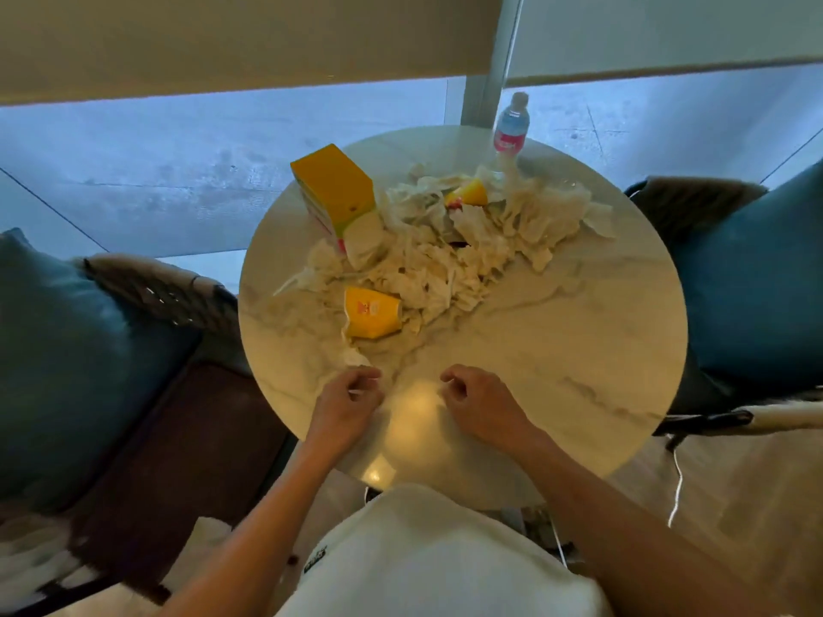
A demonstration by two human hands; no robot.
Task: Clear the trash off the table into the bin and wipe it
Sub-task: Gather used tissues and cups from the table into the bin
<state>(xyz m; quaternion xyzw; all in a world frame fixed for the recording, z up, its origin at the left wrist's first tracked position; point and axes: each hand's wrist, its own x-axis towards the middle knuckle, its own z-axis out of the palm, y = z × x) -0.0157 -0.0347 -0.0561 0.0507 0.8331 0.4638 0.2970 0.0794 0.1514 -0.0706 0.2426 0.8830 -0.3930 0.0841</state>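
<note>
While the heap of crumpled white tissues and yellow cartons lies mid-way across the round marble table, no bin is in view. Left hand and right hand rest at the near edge, fingers loosely curled; whether either pinches anything cannot be determined. Risk: sweeping the loose tissues may topple the upright plastic water bottle at the far edge.

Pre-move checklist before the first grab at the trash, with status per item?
1. Left hand free: cannot tell, fingers curled, something white at them.
2. Right hand free: cannot tell, curled.
3. Crumpled tissues within reach: ok, mid-table.
4. Flattened yellow packet unobstructed: ok, nearest item.
5. Bin located: not ok, none in view.
6. Water bottle stable: ok, upright at the far edge.
</note>
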